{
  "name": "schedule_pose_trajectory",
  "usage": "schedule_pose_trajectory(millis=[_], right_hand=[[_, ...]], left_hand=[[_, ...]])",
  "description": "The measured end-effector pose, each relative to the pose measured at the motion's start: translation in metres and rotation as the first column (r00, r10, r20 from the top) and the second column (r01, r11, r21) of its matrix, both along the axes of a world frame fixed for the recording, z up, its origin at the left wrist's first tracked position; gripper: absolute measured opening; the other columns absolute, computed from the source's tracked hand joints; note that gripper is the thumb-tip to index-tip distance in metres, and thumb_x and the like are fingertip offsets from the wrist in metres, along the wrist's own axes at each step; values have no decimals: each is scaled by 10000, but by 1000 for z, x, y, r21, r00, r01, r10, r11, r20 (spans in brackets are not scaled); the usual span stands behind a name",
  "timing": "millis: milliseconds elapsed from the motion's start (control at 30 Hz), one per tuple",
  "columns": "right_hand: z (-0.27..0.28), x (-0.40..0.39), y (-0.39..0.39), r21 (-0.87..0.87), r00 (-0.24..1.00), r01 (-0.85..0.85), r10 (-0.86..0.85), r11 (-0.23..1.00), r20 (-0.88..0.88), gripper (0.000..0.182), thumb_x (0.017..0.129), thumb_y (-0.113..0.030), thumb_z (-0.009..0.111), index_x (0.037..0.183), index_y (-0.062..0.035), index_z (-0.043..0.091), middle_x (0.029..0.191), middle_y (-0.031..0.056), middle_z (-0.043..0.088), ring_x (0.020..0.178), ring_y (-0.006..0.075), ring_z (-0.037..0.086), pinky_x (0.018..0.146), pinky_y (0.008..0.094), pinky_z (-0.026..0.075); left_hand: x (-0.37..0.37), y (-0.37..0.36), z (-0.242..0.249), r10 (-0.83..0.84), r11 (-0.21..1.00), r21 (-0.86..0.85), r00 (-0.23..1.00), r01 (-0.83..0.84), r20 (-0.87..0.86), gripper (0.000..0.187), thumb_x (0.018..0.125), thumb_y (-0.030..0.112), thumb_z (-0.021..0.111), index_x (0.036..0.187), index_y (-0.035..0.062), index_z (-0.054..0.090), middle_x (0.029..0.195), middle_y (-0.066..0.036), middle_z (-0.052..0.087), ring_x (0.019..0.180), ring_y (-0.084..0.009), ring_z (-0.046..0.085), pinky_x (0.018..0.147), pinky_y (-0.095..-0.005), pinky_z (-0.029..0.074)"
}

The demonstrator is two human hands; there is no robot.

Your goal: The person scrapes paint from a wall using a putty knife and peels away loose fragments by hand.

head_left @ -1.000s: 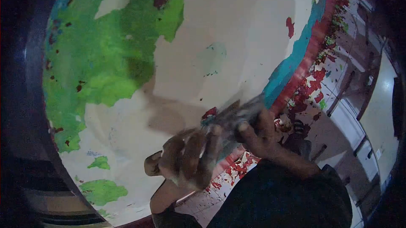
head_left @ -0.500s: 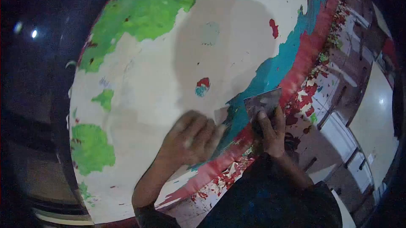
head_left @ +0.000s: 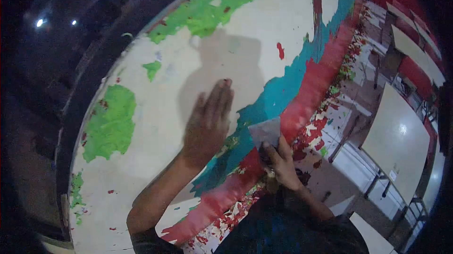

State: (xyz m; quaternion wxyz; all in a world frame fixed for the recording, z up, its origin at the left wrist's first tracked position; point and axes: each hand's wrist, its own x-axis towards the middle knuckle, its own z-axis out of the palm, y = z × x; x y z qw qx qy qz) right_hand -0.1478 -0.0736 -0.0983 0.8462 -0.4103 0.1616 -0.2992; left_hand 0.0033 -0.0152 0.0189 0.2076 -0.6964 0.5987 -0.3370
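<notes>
A pale wall (head_left: 155,126) fills the middle of the view, with patches of green paint (head_left: 113,124), a teal band (head_left: 278,93) and a red band (head_left: 309,93) along its lower side. My left hand (head_left: 210,124) lies with fingers stretched out over the pale part, fingertips beside a small dark-red spot. In my right hand (head_left: 281,162) is a flat, greyish scraper (head_left: 265,131), thumb pressed on its face. Its wide edge points up toward the wall, overlapping the teal and red bands.
Paint flakes (head_left: 314,133) litter the tiled floor along the foot of the wall. At the right stand light-topped tables (head_left: 398,136) and red seats (head_left: 417,82). A dark area with two bright lights lies at the left.
My left hand has gone from curled to stretched out and has moved up the wall. The scraper in my right hand appears lower and further left. The whole view has shifted.
</notes>
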Motion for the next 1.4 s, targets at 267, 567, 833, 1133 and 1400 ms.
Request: schedule_pose_trajectory(millis=[267,567,833,1133,1400], right_hand=[[-1,-13,7,-95,997,45,-51,994,-57,238,877,-129,460,1100,-58,421,718,4,486,518,61,437,402,208,339],[-13,-3,6,-132,993,90,-100,987,-68,207,869,-136,480,1051,-58,420,723,13,487,522,72,441,416,219,346],[2,7,0,-10,1000,-4,4,1000,4,233,860,-131,487,1064,-58,402,715,1,471,534,65,430,441,219,347],[0,16,-9,100,999,7,-2,995,-48,366,841,-101,508,1179,-56,377,956,13,492,802,99,469,660,224,410],[6,31,-14,155,999,-42,37,987,34,339,852,-117,502,1166,-68,384,961,5,492,802,96,472,654,226,412]], left_hand=[[6,9,32,-120,986,116,992,123,-36,716,712,388,579,1280,22,339,1373,-64,265,1272,-223,215,1019,-410,204],[5,17,45,-115,983,161,981,89,159,663,729,383,569,1250,18,384,1358,-85,289,1259,-256,242,1018,-426,202],[10,8,53,-323,942,174,917,287,234,314,743,193,559,1002,15,554,1204,-119,453,1155,-288,383,919,-415,366],[18,-8,50,-403,915,34,911,402,85,242,708,123,577,917,1,573,981,-78,514,945,-235,460,720,-364,422],[18,-8,49,-365,931,23,931,365,9,294,740,149,561,987,-10,558,990,-65,524,964,-212,453,749,-361,419]])
